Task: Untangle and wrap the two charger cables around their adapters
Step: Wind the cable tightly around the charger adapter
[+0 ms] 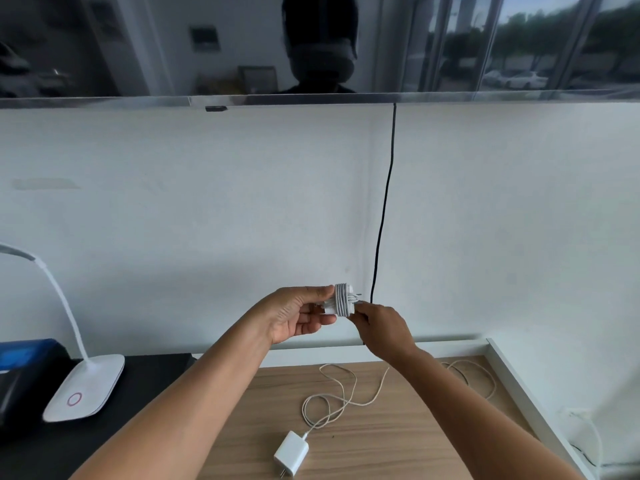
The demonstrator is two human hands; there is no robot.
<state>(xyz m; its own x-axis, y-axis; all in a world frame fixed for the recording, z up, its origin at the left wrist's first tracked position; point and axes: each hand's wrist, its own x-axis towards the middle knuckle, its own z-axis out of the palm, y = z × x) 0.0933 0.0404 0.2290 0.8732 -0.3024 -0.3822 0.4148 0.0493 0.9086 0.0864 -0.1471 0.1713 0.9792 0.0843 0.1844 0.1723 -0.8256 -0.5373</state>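
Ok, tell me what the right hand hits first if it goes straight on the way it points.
The right hand would meet the wrapped adapter at once: its fingers seem to touch it now. Behind that, likely the left hand holding it.

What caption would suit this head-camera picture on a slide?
The left hand and right hand hold a cable-wrapped adapter above the desk; the second adapter lies there, cable loose.
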